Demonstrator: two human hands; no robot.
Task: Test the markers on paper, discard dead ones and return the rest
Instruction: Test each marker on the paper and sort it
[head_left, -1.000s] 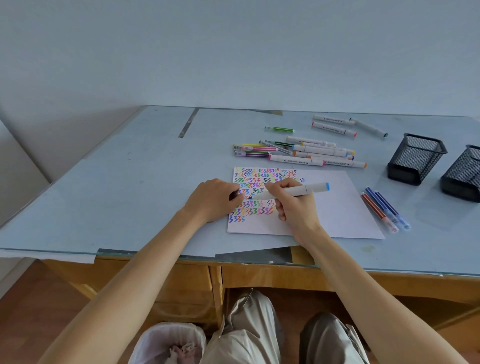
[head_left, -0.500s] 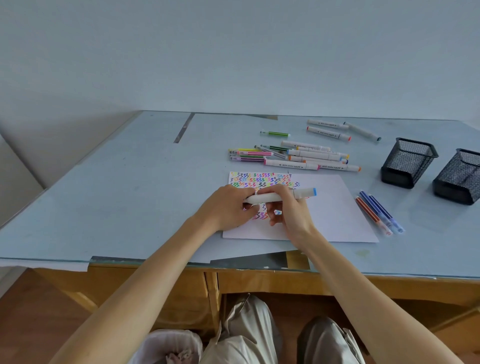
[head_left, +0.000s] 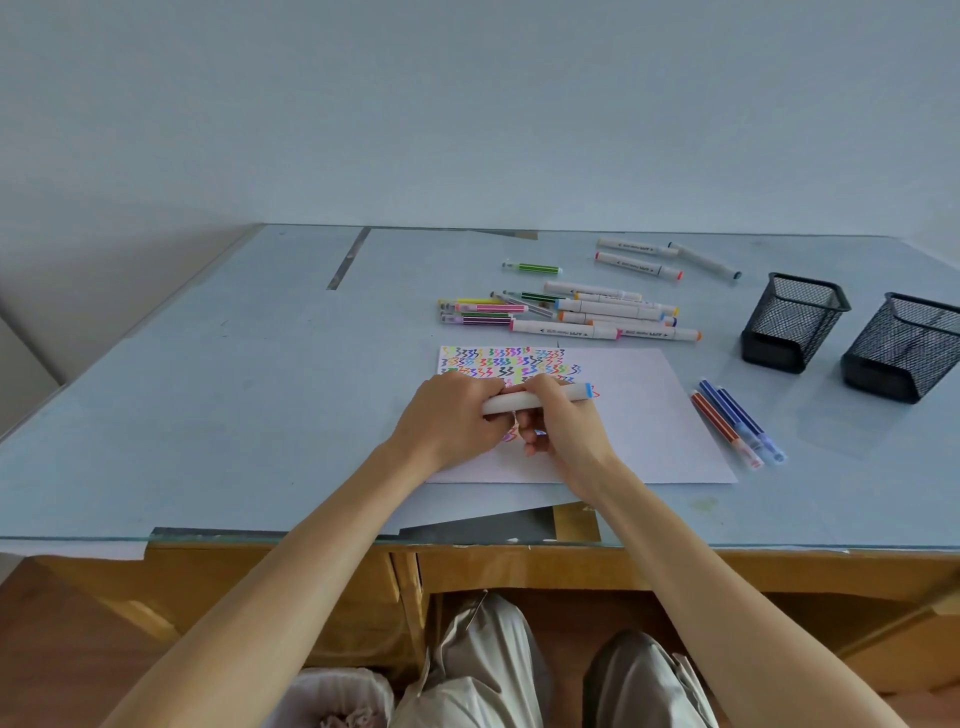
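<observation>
Head view: a second ago my right hand (head_left: 563, 423) wrote with the white marker (head_left: 535, 399) on the paper (head_left: 649, 415). Now it lies level between both hands, left hand (head_left: 449, 415) fingers curled on its left end, right fingers wrapped mid-barrel. Reads as recapping; test done, sorting next. Desk (head_left: 260, 389) holds two mesh holders (head_left: 795, 322).

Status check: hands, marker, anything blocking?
Left hand and right hand both grip the white marker, held level over the paper. Blue end cap on. Nothing in the way.
</observation>
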